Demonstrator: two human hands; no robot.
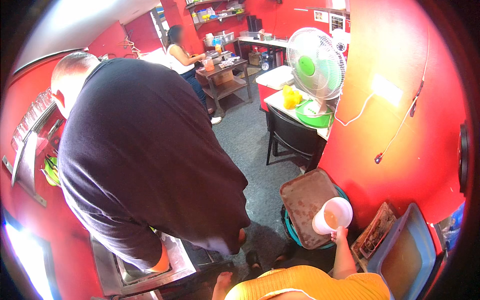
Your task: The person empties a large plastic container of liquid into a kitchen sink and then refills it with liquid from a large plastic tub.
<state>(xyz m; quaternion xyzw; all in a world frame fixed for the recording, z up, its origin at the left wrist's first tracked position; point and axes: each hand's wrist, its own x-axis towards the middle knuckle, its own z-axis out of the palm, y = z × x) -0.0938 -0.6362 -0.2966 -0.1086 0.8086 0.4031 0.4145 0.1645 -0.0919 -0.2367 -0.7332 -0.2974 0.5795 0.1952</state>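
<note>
My right hand (339,235) grips the rim of a white plastic tub (339,210), with brownish matter inside. The tub is tilted, its mouth facing up and to the right. Behind it is a stained brown tray (300,195), which rests on top of a round teal bin (291,234); whether the tub touches the tray I cannot tell. My left hand (224,278) is low in the picture, beside my yellow top, away from the tub. Its fingers are too small and blurred to make out, and I see nothing clearly held in it.
A co-worker in a dark shirt (150,157) bends over a metal sink (180,258) on the left. A blue-grey plastic basin (408,243) leans at right. Beyond stand a black chair (292,131) and a fan (315,63). Another person (183,56) is at a far table (228,69).
</note>
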